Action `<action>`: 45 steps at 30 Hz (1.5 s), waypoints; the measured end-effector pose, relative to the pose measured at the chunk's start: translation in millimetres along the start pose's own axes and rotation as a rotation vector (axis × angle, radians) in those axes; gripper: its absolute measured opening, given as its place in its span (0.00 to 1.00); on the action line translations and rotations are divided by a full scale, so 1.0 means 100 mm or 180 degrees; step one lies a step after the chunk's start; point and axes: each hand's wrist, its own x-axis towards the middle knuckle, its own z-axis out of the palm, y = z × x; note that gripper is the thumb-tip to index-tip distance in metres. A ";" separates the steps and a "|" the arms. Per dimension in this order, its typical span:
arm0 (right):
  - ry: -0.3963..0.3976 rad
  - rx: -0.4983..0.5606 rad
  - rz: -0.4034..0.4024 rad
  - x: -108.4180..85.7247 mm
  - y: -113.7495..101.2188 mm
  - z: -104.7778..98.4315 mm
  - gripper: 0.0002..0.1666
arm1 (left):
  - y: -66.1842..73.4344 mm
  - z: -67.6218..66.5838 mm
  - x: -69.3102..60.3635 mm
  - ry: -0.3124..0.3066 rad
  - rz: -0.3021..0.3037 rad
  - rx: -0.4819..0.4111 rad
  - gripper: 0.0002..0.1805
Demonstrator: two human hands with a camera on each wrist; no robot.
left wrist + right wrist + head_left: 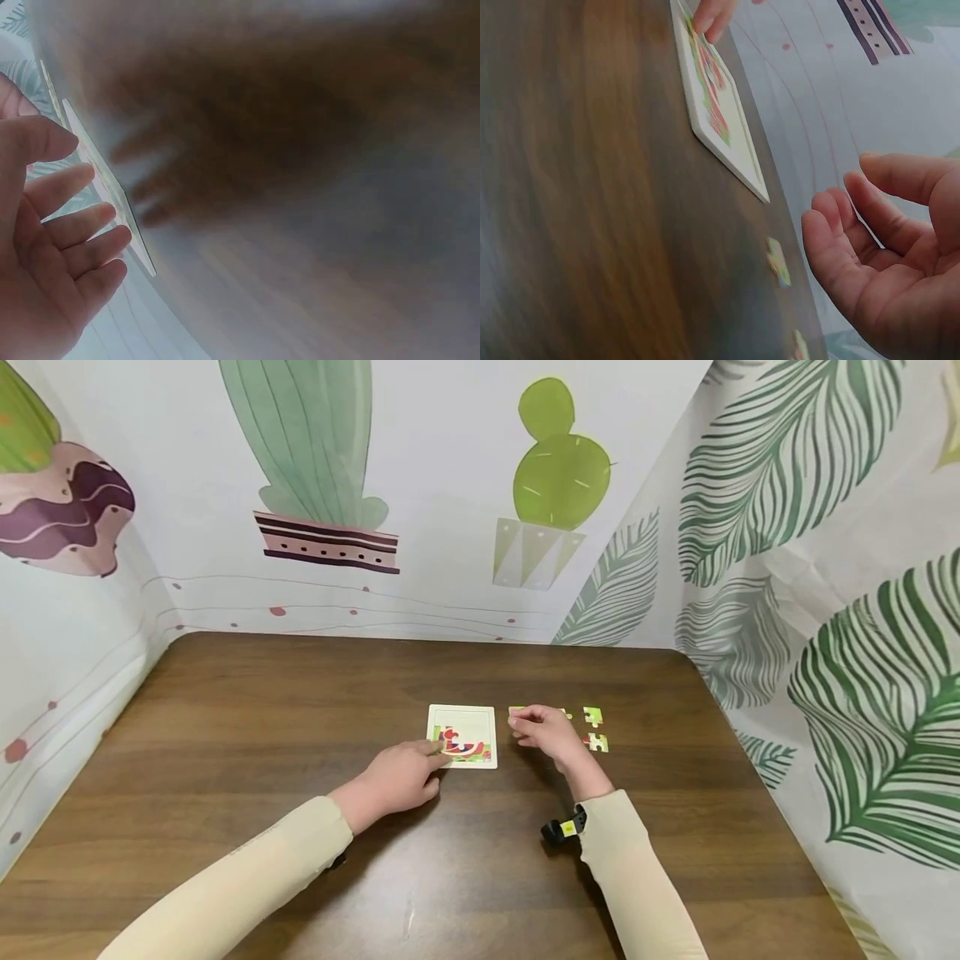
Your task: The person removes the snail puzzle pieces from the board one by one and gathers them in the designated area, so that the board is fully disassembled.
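A square puzzle board point(483, 714) with a pale frame lies on the table, its lower part covered by red and green pieces point(474, 749). The fingertips of my left hand point(401, 777) touch its lower left corner area, the other fingers loosely bent. Just right of the board is my right hand point(551, 732), raised over the table beside a green piece point(516, 710). In the right wrist view, the thumb and index tips of this right hand point(892, 247) are close together, the fingers loosely bent, and no piece shows between them.
Loose pieces lie at the right of the board, one at the back point(593, 716) and one nearer point(597, 742); my right hand partly covers others. The brown wooden table point(300, 693) meets a patterned cloth point(450, 485) at its far edge.
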 end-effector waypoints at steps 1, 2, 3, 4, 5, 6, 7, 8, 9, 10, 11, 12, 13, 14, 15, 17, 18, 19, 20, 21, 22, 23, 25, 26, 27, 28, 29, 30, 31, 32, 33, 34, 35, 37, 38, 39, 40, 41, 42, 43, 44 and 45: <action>-0.0005 0.0019 0.0008 0.00 0.00 0.04 0.17 | 0.00 0.00 -0.02 -0.0021 -0.0007 -0.0014 0.21; -0.0004 0.0030 0.0015 0.01 0.00 0.07 0.17 | 0.01 0.00 -0.04 -0.0041 -0.0011 -0.0031 0.22; 0.0000 0.0053 0.0026 0.01 0.00 0.10 0.17 | 0.01 0.00 -0.06 -0.0059 -0.0006 -0.0045 0.23; 0.0004 0.0082 0.0042 0.02 -0.01 0.14 0.17 | 0.02 0.00 -0.07 -0.0078 -0.0005 -0.0060 0.23; 0.0011 0.0098 0.0054 0.02 -0.01 0.17 0.17 | 0.02 0.00 -0.07 -0.0093 0.0000 -0.0078 0.23; 0.0008 0.0105 0.0059 0.03 -0.01 0.20 0.17 | 0.03 0.00 -0.07 -0.0102 0.0005 -0.0098 0.24; 0.0002 0.0106 0.0047 0.04 -0.02 0.23 0.18 | 0.03 0.00 -0.07 -0.0111 0.0006 -0.0113 0.24; -0.0001 0.0116 0.0052 0.05 -0.02 0.27 0.18 | 0.04 0.00 -0.08 -0.0112 0.0008 -0.0127 0.24; -0.0013 0.0132 0.0064 0.05 -0.03 0.30 0.18 | 0.04 0.00 -0.08 -0.0115 0.0007 -0.0146 0.24; -0.0027 0.0138 0.0076 0.06 -0.04 0.33 0.18 | 0.04 0.01 -0.08 -0.0121 0.0000 -0.0163 0.24; -0.0029 0.0134 0.0094 0.06 -0.05 0.35 0.18 | 0.04 0.01 -0.08 -0.0122 -0.0005 -0.0176 0.24; -0.0034 0.0140 0.0103 0.07 -0.06 0.38 0.18 | 0.04 0.01 -0.08 -0.0126 -0.0008 -0.0184 0.24; -0.0038 0.0142 0.0113 0.07 -0.07 0.41 0.18 | 0.04 0.02 -0.08 -0.0130 -0.0012 -0.0189 0.24; -0.0044 0.0147 0.0124 0.08 -0.08 0.43 0.18 | 0.04 0.02 -0.08 -0.0132 -0.0017 -0.0195 0.24; -0.0059 0.0139 0.0127 0.08 -0.09 0.45 0.18 | 0.04 0.03 -0.08 -0.0139 -0.0028 -0.0198 0.24; -0.0098 0.0113 0.0109 0.09 -0.11 0.50 0.17 | 0.04 0.04 -0.08 -0.0145 -0.0049 -0.0206 0.23; -0.0125 0.0098 0.0095 0.10 -0.12 0.52 0.18 | 0.04 0.04 -0.08 -0.0149 -0.0060 -0.0208 0.23; -0.0150 0.0073 0.0079 0.10 -0.13 0.55 0.18 | 0.04 0.04 -0.08 -0.0150 -0.0071 -0.0211 0.23; -0.0176 0.0048 0.0053 0.11 -0.14 0.57 0.18 | 0.04 0.04 -0.09 -0.0148 -0.0076 -0.0213 0.23; -0.0209 0.0042 0.0035 0.11 -0.15 0.59 0.18 | 0.04 0.04 -0.08 -0.0145 -0.0080 -0.0218 0.23; -0.0236 0.0031 0.0014 0.12 -0.16 0.62 0.18 | 0.04 0.04 -0.08 -0.0141 -0.0079 -0.0224 0.23; -0.0255 0.0014 -0.0002 0.13 -0.16 0.64 0.18 | 0.04 0.04 -0.08 -0.0138 -0.0079 -0.0225 0.23; -0.0259 -0.0028 -0.0031 0.13 -0.18 0.67 0.17 | 0.04 0.03 -0.08 -0.0132 -0.0078 -0.0230 0.23; -0.0260 -0.0030 -0.0022 0.14 -0.18 0.68 0.17 | 0.04 0.03 -0.07 -0.0131 -0.0075 -0.0231 0.23; -0.0262 -0.0033 -0.0017 0.14 -0.19 0.69 0.17 | 0.04 0.03 -0.07 -0.0127 -0.0073 -0.0226 0.23; -0.0253 -0.0066 -0.0014 0.15 -0.20 0.70 0.17 | 0.04 0.03 -0.07 -0.0127 -0.0070 -0.0216 0.23; -0.0246 -0.0092 -0.0013 0.15 -0.21 0.71 0.17 | 0.04 0.03 -0.07 -0.0124 -0.0065 -0.0206 0.23; -0.0239 -0.0114 -0.0007 0.15 -0.22 0.72 0.16 | 0.04 0.03 -0.07 -0.0128 -0.0062 -0.0199 0.23; -0.0235 -0.0137 -0.0006 0.16 -0.22 0.72 0.16 | 0.04 0.03 -0.07 -0.0141 -0.0061 -0.0195 0.24; -0.0239 -0.0142 -0.0006 0.16 -0.23 0.73 0.16 | 0.04 0.03 -0.07 -0.0166 -0.0067 -0.0199 0.24; -0.0237 -0.0184 -0.0016 0.16 -0.23 0.73 0.16 | 0.04 0.02 -0.06 -0.0192 -0.0070 -0.0211 0.24; -0.0231 -0.0240 -0.0019 0.17 -0.23 0.74 0.15 | 0.04 0.02 -0.06 -0.0224 -0.0074 -0.0224 0.25; -0.0223 -0.0300 -0.0029 0.18 -0.22 0.74 0.15 | 0.03 0.01 -0.05 -0.0266 -0.0085 -0.0245 0.25; -0.0226 -0.0408 -0.0045 0.20 -0.22 0.74 0.14 | 0.03 0.00 -0.04 -0.0365 -0.0125 -0.0311 0.26; -0.0231 -0.0469 -0.0048 0.22 -0.21 0.74 0.14 | 0.03 -0.01 -0.03 -0.0407 -0.0143 -0.0342 0.26; -0.0235 -0.0534 -0.0045 0.23 -0.21 0.74 0.14 | 0.03 -0.02 -0.03 -0.0440 -0.0157 -0.0373 0.26; -0.0233 -0.0591 -0.0037 0.25 -0.21 0.75 0.13 | 0.03 -0.03 -0.02 -0.0476 -0.0178 -0.0404 0.26; -0.0235 -0.0632 -0.0027 0.26 -0.21 0.75 0.13 | 0.03 -0.04 -0.01 -0.0512 -0.0204 -0.0441 0.27; -0.0239 -0.0653 -0.0003 0.28 -0.22 0.75 0.12 | 0.02 -0.04 0.00 -0.0537 -0.0224 -0.0472 0.27; -0.0238 -0.0671 0.0026 0.29 -0.22 0.75 0.12 | 0.02 -0.05 0.00 -0.0547 -0.0232 -0.0492 0.27; -0.0232 -0.0698 0.0048 0.31 -0.22 0.75 0.12 | 0.02 -0.05 0.01 -0.0553 -0.0232 -0.0490 0.27; -0.0235 -0.0705 0.0075 0.32 -0.23 0.75 0.12 | 0.01 -0.06 0.02 -0.0552 -0.0235 -0.0491 0.27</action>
